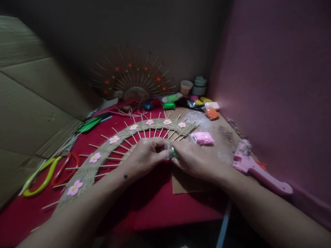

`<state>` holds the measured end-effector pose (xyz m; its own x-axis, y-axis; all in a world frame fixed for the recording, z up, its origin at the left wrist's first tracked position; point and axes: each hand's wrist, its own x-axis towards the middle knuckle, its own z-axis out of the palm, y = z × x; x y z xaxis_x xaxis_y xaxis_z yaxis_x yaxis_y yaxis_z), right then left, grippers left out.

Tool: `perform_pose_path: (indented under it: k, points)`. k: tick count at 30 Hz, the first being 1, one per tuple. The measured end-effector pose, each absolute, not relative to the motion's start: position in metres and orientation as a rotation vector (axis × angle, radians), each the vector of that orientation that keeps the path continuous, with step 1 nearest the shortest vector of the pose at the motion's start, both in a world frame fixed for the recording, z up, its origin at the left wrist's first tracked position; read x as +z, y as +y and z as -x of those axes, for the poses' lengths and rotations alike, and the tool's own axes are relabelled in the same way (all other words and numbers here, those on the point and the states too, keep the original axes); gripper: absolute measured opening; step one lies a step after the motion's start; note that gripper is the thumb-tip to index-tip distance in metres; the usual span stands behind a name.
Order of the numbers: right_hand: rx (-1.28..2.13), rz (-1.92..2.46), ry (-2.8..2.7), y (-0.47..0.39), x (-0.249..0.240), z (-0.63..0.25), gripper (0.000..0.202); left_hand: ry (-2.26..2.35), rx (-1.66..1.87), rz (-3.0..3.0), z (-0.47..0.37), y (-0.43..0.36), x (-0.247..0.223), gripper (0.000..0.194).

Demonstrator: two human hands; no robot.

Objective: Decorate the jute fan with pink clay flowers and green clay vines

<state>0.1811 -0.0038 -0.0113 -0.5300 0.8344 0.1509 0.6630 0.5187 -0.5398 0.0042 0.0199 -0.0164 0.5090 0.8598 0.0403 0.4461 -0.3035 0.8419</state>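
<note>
Both of my hands meet near the middle of the view, over the inner edge of a woven fan-shaped arch. My left hand (148,153) pinches the clear plastic end of a small packet with green material (174,152). The green end is gripped by the curled fingers of my right hand (192,158). Behind and left of them curves the twine arch (104,151), with thin wooden sticks radiating from it and pink flowers with yellow centres along its band. A pink clay packet (203,138) lies just beyond my right hand.
Yellow-handled scissors (46,179) lie at left beside a cardboard panel (23,103). A pink glue gun (258,168) rests at right by the wall. Clay packets (169,106), a cup (186,87), a jar (199,86) and a second decorated fan (136,77) stand or lie behind.
</note>
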Motion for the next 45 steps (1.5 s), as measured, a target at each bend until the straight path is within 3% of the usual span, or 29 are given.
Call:
perform_pose_path:
  k: [4,13,22,31,38,45]
  points:
    - [0.693,1.093,-2.354,-0.002,-0.007,-0.185,0.012,1.021,0.616,-1.638,0.006,0.025,-0.005,0.009]
    - [0.501,1.579,-2.228,0.007,0.002,-0.204,0.012,0.765,1.130,-0.956,0.027,0.041,0.009,0.009]
    - [0.243,1.803,-2.192,0.014,-0.016,-0.222,0.014,0.739,0.961,-1.067,0.010,0.031,0.002,0.027]
    - [0.045,1.892,-2.099,0.021,-0.018,-0.232,0.007,0.723,0.774,-1.053,0.001,0.023,-0.007,0.009]
    - [0.047,2.033,-2.248,0.005,-0.011,-0.221,0.033,0.774,0.661,-1.129,-0.004,0.014,-0.011,0.009]
    - [-0.365,1.925,-2.330,0.011,-0.031,-0.228,0.040,0.854,0.481,-1.297,-0.018,-0.004,-0.010,0.017]
